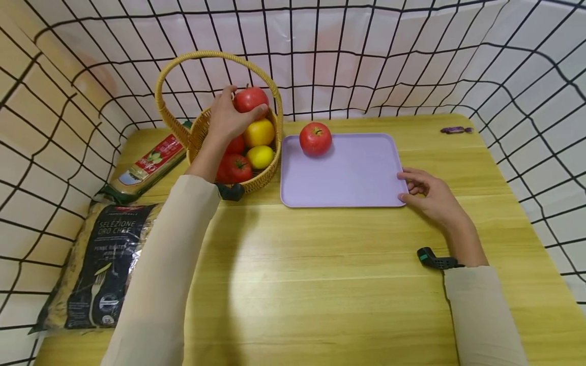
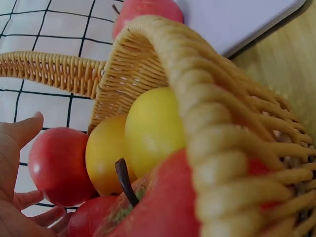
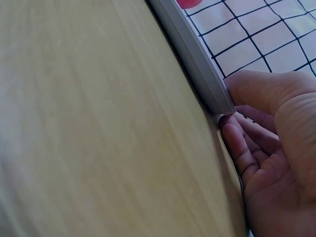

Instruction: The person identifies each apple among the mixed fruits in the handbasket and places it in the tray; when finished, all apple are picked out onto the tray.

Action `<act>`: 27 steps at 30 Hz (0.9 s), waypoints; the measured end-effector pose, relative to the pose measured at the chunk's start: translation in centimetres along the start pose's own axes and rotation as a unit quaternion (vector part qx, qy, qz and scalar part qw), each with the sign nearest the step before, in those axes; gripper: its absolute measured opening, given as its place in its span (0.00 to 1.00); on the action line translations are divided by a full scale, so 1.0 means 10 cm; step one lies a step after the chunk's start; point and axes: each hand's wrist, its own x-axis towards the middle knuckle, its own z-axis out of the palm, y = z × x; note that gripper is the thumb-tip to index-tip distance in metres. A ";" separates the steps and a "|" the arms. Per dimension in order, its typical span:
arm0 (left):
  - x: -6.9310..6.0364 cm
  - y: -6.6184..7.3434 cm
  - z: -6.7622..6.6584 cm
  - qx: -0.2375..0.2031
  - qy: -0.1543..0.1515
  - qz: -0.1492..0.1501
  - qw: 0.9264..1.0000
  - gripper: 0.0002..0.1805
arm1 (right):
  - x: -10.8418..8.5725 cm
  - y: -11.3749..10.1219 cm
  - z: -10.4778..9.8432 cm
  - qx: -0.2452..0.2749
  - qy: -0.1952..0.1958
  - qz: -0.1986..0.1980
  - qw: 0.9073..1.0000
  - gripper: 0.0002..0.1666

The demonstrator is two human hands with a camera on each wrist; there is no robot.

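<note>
At far left on the wood-grained surface (image 1: 320,284), taken from the head view, a black-and-clear plastic bag of penne (image 1: 105,264) is seen at about eight o'clock from the yellow woven basket (image 1: 264,180). A long, flat red-and-green packet (image 1: 148,165) is placed between the two, with its far end partly hidden by the basket.

Over the basket, a round red fruit with a short stem (image 1: 253,99) is clasped between the thumb and curved fingers of the left hand (image 1: 229,116); the fruit is found at two o'clock from the middle of that hand. Below it, at six o'clock, a round orange-yellow fruit (image 1: 259,133) and a smooth yellow fruit (image 1: 261,157) are contained in the basket, and other red fruits (image 1: 237,169) are partly covered by the left arm.

Just right of the basket, a pale lilac rectangular tray (image 1: 348,178) is laid flat, and a squat red tomato-like fruit (image 1: 316,139) is borne near its eleven o'clock corner. The tray's right edge is pinched between thumb and fingers by the right hand (image 1: 432,198), from which that fruit is seen at ten o'clock. At one o'clock from the right hand, a small purple wrapped sweet (image 1: 456,130) is seen.
</note>
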 end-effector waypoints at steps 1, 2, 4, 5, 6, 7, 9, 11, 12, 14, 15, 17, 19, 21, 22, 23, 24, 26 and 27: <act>0.01 0.00 0.00 -0.002 -0.001 -0.002 1.000 0.57 | 0.00 0.00 0.00 0.000 0.000 0.000 1.000 0.30; 0.02 0.01 0.01 -0.004 -0.002 -0.005 1.000 0.57 | 0.00 0.00 0.00 -0.001 0.000 -0.001 1.000 0.30; 0.04 0.01 0.02 -0.006 -0.002 -0.008 1.000 0.57 | 0.00 0.00 0.01 -0.003 0.000 -0.001 1.000 0.30; 0.05 0.02 0.03 -0.007 -0.002 -0.011 1.000 0.57 | 0.00 0.00 0.01 -0.005 0.001 -0.001 1.000 0.30; 0.06 0.02 0.03 -0.007 -0.002 -0.014 1.000 0.57 | 0.00 0.00 0.00 -0.006 0.000 0.000 1.000 0.30; 0.07 0.03 0.03 -0.007 -0.002 -0.016 1.000 0.56 | 0.01 0.00 0.00 -0.008 0.001 0.000 1.000 0.30; 0.08 0.05 0.04 -0.007 -0.001 -0.020 1.000 0.55 | 0.01 -0.01 -0.01 -0.011 0.001 0.000 1.000 0.30; 0.09 0.06 0.04 -0.005 -0.003 -0.027 1.000 0.54 | 0.00 -0.08 -0.02 -0.013 0.000 0.004 1.000 0.30; 0.10 0.07 0.05 -0.003 -0.005 -0.030 1.000 0.54 | 0.01 -0.08 -0.03 -0.012 0.000 0.006 1.000 0.30; 0.11 0.07 0.06 -0.001 -0.008 -0.034 0.999 0.54 | 0.00 -0.09 -0.03 -0.013 0.001 0.008 1.000 0.30; 0.11 0.07 0.06 -0.001 -0.011 -0.035 0.999 0.53 | -0.01 -0.08 -0.02 -0.012 0.001 0.008 1.000 0.30; 0.11 0.07 0.07 -0.003 -0.015 -0.038 0.999 0.53 | 0.00 -0.03 -0.01 -0.012 0.003 0.008 1.000 0.30; 0.11 0.07 0.08 -0.007 -0.016 -0.038 0.999 0.53 | -0.01 -0.02 -0.01 -0.012 0.004 0.004 1.000 0.30; 0.12 0.06 0.09 -0.013 -0.016 -0.041 0.999 0.53 | -0.01 -0.02 -0.01 -0.011 0.004 0.002 1.000 0.30; 0.12 0.06 0.10 -0.018 -0.014 -0.042 0.999 0.53 | -0.01 -0.02 -0.01 -0.010 0.004 0.001 1.000 0.30; 0.12 0.06 0.10 -0.025 -0.010 -0.044 0.999 0.53 | -0.01 -0.02 -0.01 -0.009 0.003 0.001 1.000 0.29; 0.12 0.06 0.10 -0.033 -0.004 -0.045 0.998 0.53 | 0.00 -0.02 -0.01 -0.008 0.003 0.000 1.000 0.29; 0.12 0.06 0.11 -0.047 0.011 -0.051 0.998 0.53 | 0.00 -0.02 -0.01 -0.007 0.003 -0.002 1.000 0.29; 0.11 0.06 0.11 -0.053 0.020 -0.054 0.997 0.53 | 0.00 -0.03 -0.01 -0.006 0.003 -0.002 1.000 0.29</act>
